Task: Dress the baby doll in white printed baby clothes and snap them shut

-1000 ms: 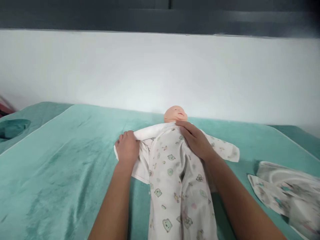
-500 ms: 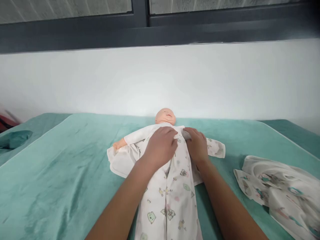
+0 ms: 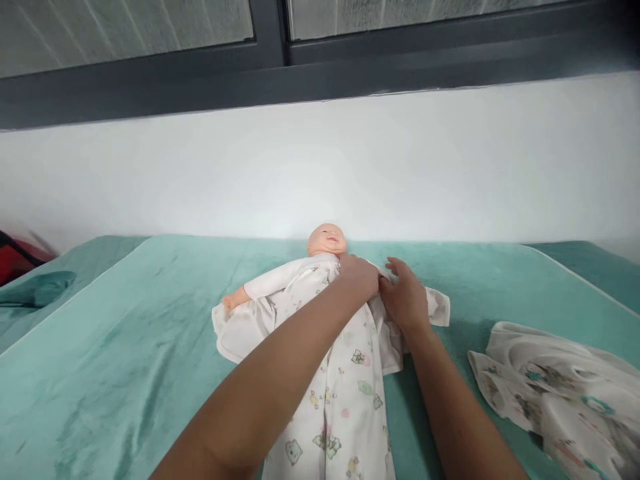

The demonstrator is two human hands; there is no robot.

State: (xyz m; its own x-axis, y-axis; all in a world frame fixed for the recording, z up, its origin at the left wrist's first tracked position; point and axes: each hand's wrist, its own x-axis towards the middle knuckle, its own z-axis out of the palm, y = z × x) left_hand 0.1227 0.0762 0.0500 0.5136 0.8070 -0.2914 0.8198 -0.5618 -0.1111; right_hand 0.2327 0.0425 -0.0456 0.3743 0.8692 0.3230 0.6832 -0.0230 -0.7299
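Observation:
A baby doll [image 3: 327, 240] lies on its back, head toward the wall, in a white long-sleeved top. A white printed baby romper [image 3: 345, 387] covers its front and runs toward me. The doll's arm on the left rests bare-handed over a spread white part of the cloth. My left hand [image 3: 359, 275] reaches across the chest, its fingers curled into the romper near the shoulder on the right; its fingertips are hidden. Touching it, my right hand [image 3: 406, 297] has thumb and fingers apart beside that shoulder. The romper's sleeve [image 3: 439, 308] sticks out beyond my right hand.
Crumpled white printed baby clothing [image 3: 565, 393] lies to the right on the green sheet [image 3: 125, 347]. A white wall [image 3: 210, 173] and dark window frame [image 3: 150, 87] stand behind. Something red and black [image 3: 17, 260] shows at the far left.
My left hand has moved right across the doll's chest to meet my right hand. My right hand has come out from under the cloth edge. The view has tilted slightly.

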